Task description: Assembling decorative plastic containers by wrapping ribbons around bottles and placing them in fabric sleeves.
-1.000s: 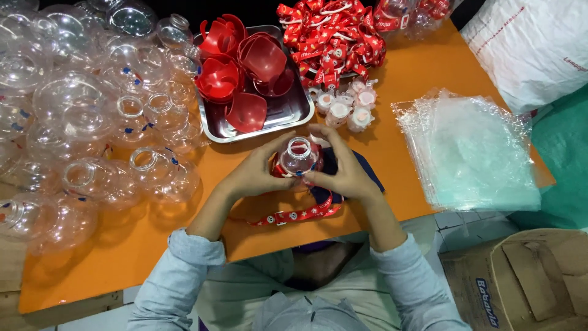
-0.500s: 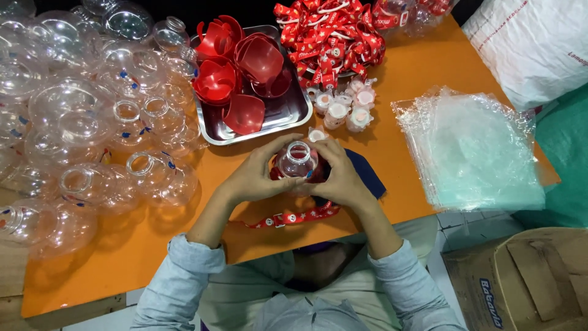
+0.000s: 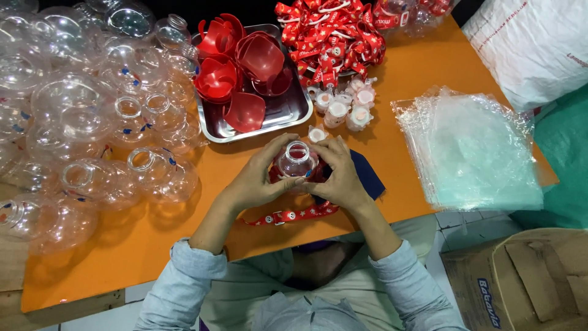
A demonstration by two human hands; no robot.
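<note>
Orange tabletop fills most of the view, its near edge running just above your lap. At left, a heap of clear round bottles spreads across the surface and runs off the frame. A steel tray at upper centre holds red cups; beside it lies a pile of red straps, with small white caps clustered just below. A stack of clear plastic bags sits at right, overhanging the edge. Beyond the tabletop are a white sack and, lower right, a cardboard box, both cut off. Your left hand and right hand are curled around one small clear bottle, pressing it between them at centre, mouth upward. Fingers hide its lower body; a red part beneath cannot be made out. A red strap trails out just below your hands, and a dark blue piece shows partly under the right hand.
</note>
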